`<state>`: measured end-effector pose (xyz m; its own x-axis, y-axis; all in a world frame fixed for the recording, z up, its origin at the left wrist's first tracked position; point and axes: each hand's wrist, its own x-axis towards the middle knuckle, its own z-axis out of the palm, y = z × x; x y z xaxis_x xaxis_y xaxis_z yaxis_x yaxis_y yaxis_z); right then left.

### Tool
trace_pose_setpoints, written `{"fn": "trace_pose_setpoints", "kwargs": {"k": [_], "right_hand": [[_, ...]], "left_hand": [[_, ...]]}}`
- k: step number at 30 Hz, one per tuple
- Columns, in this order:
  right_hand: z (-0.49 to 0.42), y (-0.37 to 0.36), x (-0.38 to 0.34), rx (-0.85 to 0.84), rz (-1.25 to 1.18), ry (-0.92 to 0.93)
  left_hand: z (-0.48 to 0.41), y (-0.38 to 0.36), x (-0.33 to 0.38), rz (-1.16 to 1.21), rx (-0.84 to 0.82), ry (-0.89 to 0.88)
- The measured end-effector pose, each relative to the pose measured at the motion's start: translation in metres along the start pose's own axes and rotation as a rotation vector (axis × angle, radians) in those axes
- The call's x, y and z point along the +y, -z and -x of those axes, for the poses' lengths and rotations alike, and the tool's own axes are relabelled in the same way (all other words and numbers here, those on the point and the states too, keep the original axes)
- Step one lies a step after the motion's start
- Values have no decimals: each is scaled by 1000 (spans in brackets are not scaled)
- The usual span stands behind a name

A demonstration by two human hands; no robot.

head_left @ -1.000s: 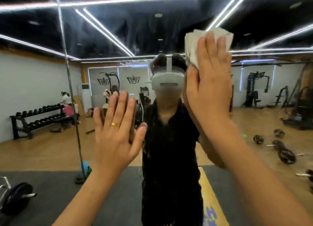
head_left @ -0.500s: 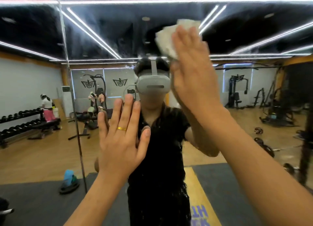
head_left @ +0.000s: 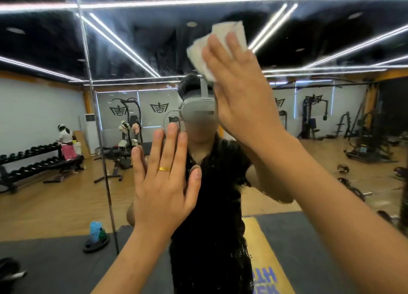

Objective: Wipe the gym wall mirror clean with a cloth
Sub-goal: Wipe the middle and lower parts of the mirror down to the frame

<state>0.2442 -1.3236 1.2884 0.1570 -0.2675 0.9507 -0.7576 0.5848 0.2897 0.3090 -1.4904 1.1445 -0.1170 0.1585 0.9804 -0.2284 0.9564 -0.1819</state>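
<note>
A person's right hand (head_left: 240, 99) presses a pale, folded cloth (head_left: 199, 57) against the large gym wall mirror (head_left: 55, 194), high on the pane and right of its centre. The fingers lie straight over the cloth, pinning it flat rather than clutching it. The palm hides most of the cloth; only its upper and left edges show, and its weave is too blurred to read. The left hand (head_left: 163, 183) is held lower, at mid-pane, palm to the glass, fingers straight and slightly apart, holding nothing; whether it touches the glass cannot be told. It wears a thin gold ring (head_left: 165, 168). Both forearms are cut off by the lower edge of the view.

The reflected figure in a dark shirt and a light grey headset (head_left: 198, 112) is partly hidden by both hands. A blue object on a dark disc (head_left: 95, 228), reflected near the mirror's lower left, is hard to identify. Streaks and droplets fleck the glass over the dark shirt.

Counted: two hands, one cloth, one ring, one vertical seam (head_left: 103, 161) dividing two mirror panes, one long dumbbell rack (head_left: 33, 161) towards the left edge, and one second person (head_left: 65, 143) reflected beside it.
</note>
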Motion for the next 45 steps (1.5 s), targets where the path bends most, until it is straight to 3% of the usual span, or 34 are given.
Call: {"fn": "trace_pose_setpoints", "kwargs": {"k": [3, 6, 12, 19, 21, 25, 29, 33, 40, 45], "right_hand": [[43, 19, 20, -171, 24, 192], [40, 33, 35, -261, 43, 227], [-19, 17, 11, -156, 7, 51], [89, 17, -4, -146, 15, 56], [80, 23, 7, -136, 14, -2], [41, 41, 42, -33, 11, -300], [79, 40, 29, 92, -1, -579], [116, 34, 12, 101, 9, -606], [40, 53, 49, 141, 21, -700], [103, 39, 6, 85, 22, -696]], "left_hand": [[0, 0, 1, -4, -1, -1], [-1, 0, 3, -9, -7, 7], [0, 3, 5, 16, -16, 21], [3, 5, 1, 21, -21, 13], [3, 3, -1, 7, -10, 4], [3, 2, 0, 17, -21, 7], [2, 2, 2, 32, -21, 16], [3, 2, 3, 36, -29, 14], [1, 3, 5, 30, -25, 15], [0, 4, 5, 34, -29, 13]]}}
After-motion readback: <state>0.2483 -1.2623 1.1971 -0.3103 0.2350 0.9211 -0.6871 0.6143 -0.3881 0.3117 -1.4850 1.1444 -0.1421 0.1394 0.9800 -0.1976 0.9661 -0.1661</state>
